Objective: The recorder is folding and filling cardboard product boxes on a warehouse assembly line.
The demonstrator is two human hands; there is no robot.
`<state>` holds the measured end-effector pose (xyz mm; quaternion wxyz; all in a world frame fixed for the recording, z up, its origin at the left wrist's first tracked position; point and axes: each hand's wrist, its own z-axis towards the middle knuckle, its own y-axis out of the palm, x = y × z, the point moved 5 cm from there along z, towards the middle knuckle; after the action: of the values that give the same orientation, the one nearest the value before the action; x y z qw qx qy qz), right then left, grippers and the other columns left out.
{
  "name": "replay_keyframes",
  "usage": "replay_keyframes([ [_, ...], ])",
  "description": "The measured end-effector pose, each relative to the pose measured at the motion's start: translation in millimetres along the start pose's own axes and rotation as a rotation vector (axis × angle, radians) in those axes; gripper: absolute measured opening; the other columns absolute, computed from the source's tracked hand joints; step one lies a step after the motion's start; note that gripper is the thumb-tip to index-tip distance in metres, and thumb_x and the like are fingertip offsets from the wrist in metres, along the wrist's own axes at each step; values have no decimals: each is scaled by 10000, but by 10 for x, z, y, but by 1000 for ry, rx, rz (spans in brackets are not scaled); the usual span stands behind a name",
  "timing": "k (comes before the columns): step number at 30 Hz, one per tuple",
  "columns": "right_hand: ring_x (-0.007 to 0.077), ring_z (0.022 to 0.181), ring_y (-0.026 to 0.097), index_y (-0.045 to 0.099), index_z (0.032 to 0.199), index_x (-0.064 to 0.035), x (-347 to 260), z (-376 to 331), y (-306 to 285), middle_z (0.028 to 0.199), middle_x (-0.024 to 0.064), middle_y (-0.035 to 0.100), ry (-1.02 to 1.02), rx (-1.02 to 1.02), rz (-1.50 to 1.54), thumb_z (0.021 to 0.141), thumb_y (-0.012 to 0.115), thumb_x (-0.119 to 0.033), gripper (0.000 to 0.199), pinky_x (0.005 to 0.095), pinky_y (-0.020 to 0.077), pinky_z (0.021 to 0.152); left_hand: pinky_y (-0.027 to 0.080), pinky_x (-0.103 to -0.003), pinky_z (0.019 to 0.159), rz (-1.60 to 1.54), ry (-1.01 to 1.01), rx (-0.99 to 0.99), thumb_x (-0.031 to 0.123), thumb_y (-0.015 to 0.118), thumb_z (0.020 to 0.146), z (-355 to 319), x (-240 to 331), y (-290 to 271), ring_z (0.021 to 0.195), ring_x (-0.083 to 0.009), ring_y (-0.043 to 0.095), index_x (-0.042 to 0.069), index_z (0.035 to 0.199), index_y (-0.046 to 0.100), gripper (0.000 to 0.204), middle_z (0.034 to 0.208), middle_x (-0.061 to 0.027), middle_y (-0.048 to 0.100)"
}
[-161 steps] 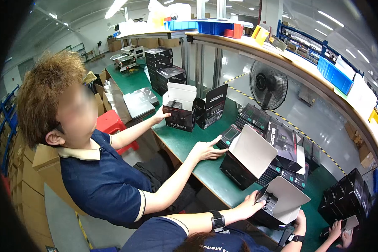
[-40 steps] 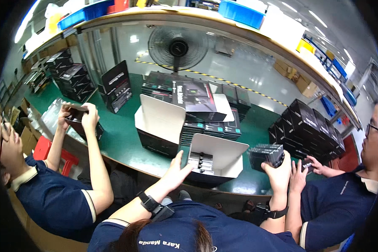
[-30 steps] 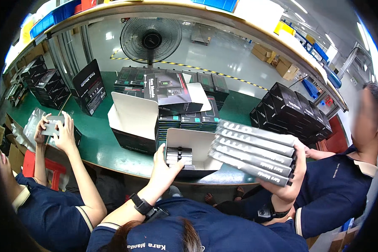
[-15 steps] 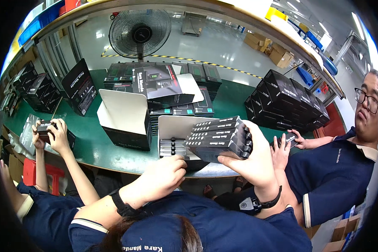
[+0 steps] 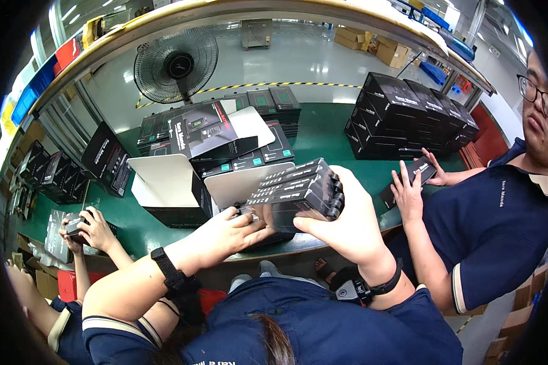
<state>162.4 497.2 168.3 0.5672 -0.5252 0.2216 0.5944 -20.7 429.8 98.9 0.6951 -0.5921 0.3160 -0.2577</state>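
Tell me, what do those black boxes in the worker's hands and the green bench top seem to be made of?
The stack of black boxes held by the right hand and left hand looks like printed cardboard with a slight sheen; the open carton shows plain white board inside. The green bench top looks like a matte rubbery mat, though I cannot be sure.

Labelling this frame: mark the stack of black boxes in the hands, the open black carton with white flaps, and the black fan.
stack of slim black boxes (image 5: 298, 188), head view, top box face
open black carton with white flaps (image 5: 164, 182), head view, left flap
black round fan (image 5: 175, 64), head view, grille centre
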Motion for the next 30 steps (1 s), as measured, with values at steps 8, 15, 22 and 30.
replay_keyframes([
  [8, 117, 939, 567, 490, 1162, 24, 6, -7, -35, 1022, 81, 594, 49, -83, -3, 601, 801, -42, 644, 273, 465, 853, 369, -321, 874, 71, 66, -157, 190, 480, 835, 57, -37, 280, 1101, -137, 479, 158, 1302, 445, 469, 1220, 20, 532],
  [15, 116, 952, 565, 477, 1170, 29, 36, -7, -54, 1031, 84, 592, 67, -81, 28, 604, 800, -18, 654, 273, 466, 859, 370, -361, 931, 62, 108, -133, 173, 439, 856, -12, -15, 96, 1205, -165, 441, 231, 1409, 333, 566, 1308, -9, 472],
  [22, 193, 871, 606, 510, 1095, 33, 53, 9, -41, 959, 144, 606, -10, -35, 70, 600, 809, -154, 608, 310, 488, 794, 387, -394, 927, 123, 154, -188, 148, 389, 880, -124, -12, 119, 1199, -207, 442, 321, 1452, 237, 617, 1310, -40, 461],
  [30, 127, 962, 569, 473, 1175, 34, 26, -50, -18, 1043, 91, 602, 100, -101, -8, 616, 794, -37, 648, 277, 459, 876, 368, -407, 975, 140, 106, -89, 160, 435, 845, -257, 2, 291, 1140, -210, 464, 289, 1414, 335, 592, 1245, -50, 492],
])
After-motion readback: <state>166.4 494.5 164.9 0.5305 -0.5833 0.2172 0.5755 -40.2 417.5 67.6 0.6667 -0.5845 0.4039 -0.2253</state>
